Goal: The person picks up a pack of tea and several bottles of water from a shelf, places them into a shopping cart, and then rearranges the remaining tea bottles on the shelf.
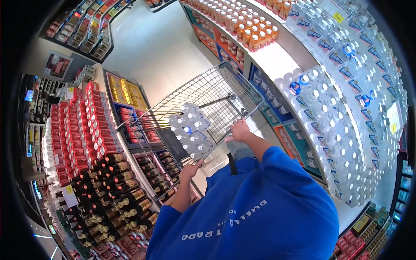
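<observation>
A wire shopping cart [227, 86] stands in front of me, tilted across the view. Inside it, at the near left end, sits a group of clear bottles with white caps [190, 128], beside a dark panel [173, 143]. My left hand [190, 169] is closed on the cart's near rim, close to the bottles. Farther right along the same rim, my right hand [238, 130] is also closed on the cart. Both arms come out of blue sleeves.
Red cans [93, 125] and dark bottles [108, 177] are stacked at the left. Clear water bottles [329, 125] fill the right side, with orange bottles [255, 37] above. Bare floor [151, 47] shows ahead. Packed shelves [91, 26] stand at the upper left.
</observation>
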Action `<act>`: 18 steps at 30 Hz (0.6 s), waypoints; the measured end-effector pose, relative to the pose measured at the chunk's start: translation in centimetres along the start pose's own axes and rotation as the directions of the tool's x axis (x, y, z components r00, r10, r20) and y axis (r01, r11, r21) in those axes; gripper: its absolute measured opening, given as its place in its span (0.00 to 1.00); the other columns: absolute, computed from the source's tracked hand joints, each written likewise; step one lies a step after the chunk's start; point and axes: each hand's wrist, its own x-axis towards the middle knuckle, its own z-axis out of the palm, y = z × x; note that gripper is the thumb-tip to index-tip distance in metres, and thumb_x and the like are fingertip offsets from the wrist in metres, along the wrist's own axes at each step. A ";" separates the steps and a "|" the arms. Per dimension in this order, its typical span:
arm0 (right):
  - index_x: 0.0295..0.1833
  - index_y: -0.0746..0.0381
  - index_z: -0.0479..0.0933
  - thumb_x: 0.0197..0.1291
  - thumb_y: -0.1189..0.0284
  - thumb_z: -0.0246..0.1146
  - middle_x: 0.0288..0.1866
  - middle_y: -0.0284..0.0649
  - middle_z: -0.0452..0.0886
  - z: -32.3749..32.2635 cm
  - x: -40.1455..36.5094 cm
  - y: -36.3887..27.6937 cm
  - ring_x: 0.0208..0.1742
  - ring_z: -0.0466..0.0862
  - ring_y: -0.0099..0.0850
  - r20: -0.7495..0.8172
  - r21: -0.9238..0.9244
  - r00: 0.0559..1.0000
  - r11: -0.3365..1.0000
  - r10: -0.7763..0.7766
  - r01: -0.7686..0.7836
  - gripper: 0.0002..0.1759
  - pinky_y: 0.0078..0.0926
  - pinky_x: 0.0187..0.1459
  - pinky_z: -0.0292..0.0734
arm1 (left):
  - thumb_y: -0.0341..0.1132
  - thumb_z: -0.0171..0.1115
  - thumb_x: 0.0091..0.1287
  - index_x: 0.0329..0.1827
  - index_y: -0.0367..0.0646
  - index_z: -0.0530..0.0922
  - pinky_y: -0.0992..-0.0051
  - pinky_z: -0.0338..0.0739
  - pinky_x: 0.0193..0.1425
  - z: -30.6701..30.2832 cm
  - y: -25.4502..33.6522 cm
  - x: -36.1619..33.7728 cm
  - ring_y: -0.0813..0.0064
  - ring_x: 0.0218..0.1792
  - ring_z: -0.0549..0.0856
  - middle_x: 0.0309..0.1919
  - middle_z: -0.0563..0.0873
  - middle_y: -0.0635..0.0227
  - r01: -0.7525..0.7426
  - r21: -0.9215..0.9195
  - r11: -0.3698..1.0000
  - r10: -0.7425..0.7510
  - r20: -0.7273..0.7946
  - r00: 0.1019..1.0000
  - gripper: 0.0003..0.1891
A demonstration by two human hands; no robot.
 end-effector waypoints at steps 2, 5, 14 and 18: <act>0.67 0.59 0.78 0.52 0.21 0.54 0.69 0.52 0.75 1.5 -2.2 -0.5 0.71 0.73 0.50 -0.049 -0.039 0.998 0.999 0.032 -0.033 0.56 0.62 0.78 0.49 | 0.89 0.44 0.54 0.46 0.45 0.92 0.60 0.77 0.64 0.7 0.8 -2.6 0.49 0.58 0.87 0.49 0.89 0.43 -0.039 0.008 0.999 0.039 0.045 0.998 0.53; 0.75 0.59 0.69 0.56 0.26 0.58 0.75 0.52 0.68 2.5 -6.1 -1.9 0.81 0.60 0.49 -0.042 -0.022 0.987 0.987 0.157 -0.158 0.55 0.68 0.79 0.42 | 0.89 0.41 0.55 0.48 0.40 0.90 0.58 0.78 0.63 4.1 0.0 -4.2 0.50 0.58 0.87 0.49 0.89 0.43 -0.018 0.045 0.999 0.018 -0.011 1.000 0.56; 0.82 0.64 0.54 0.67 0.42 0.58 0.82 0.56 0.58 5.8 -12.5 -3.2 0.86 0.50 0.53 0.193 -0.143 0.950 0.965 0.245 -0.220 0.49 0.70 0.80 0.29 | 0.90 0.41 0.53 0.45 0.34 0.89 0.58 0.82 0.56 9.3 -0.3 -10.3 0.50 0.52 0.90 0.48 0.90 0.45 -0.012 0.107 0.994 0.016 -0.042 0.999 0.59; 0.81 0.64 0.55 0.64 0.43 0.61 0.81 0.56 0.60 6.3 -13.5 -2.8 0.83 0.55 0.53 0.268 -0.161 0.942 0.973 0.203 -0.164 0.51 0.71 0.79 0.32 | 0.89 0.42 0.54 0.44 0.34 0.90 0.58 0.83 0.54 10.7 0.0 -12.7 0.51 0.51 0.90 0.46 0.91 0.47 0.022 0.121 0.992 -0.010 -0.093 0.996 0.58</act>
